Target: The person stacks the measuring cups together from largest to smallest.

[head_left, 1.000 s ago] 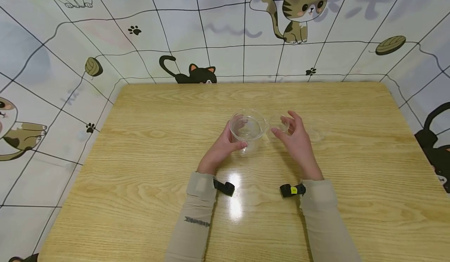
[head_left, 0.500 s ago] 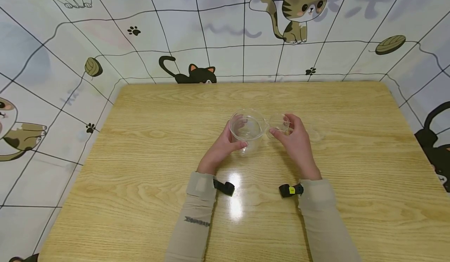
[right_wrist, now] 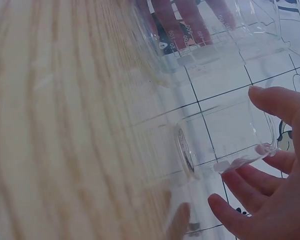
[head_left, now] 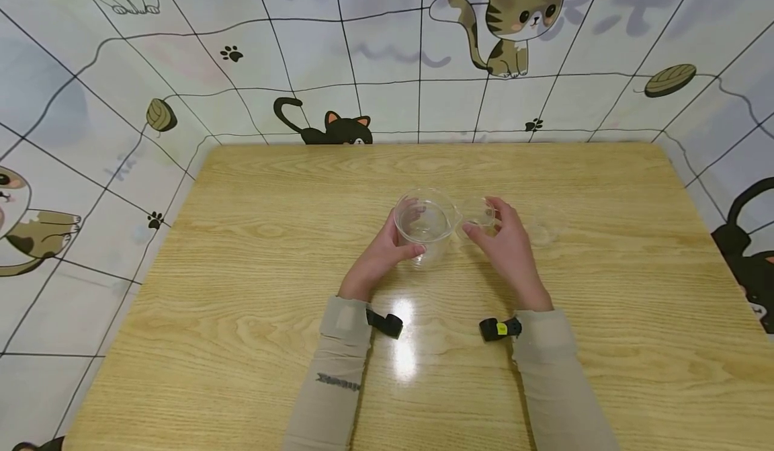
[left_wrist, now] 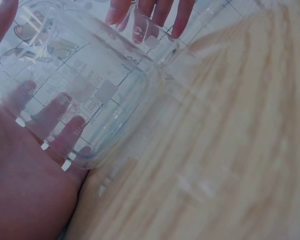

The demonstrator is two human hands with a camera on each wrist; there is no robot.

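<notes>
A large clear glass beaker [head_left: 431, 226] stands upright near the middle of the table. My left hand [head_left: 387, 248] holds it round its left side, thumb in front; printed volume marks show on its wall in the left wrist view. Just to its right is a smaller clear beaker [head_left: 476, 216], upright and close beside the large one. My right hand [head_left: 509, 246] grips this small beaker [right_wrist: 222, 132] from the right near its rim, thumb on one side and fingers on the other. Whether the two beakers touch, I cannot tell.
On the wooden table [head_left: 242, 269], right of my right hand, lies a faint clear round shape [head_left: 544, 232], too indistinct to name. Behind the table rises a wall [head_left: 387, 48] with cat drawings; similar walls flank both sides.
My right hand's fingers have closed in from a looser spread onto the small beaker, which has shifted very slightly left. My left hand and the large beaker have stayed put.
</notes>
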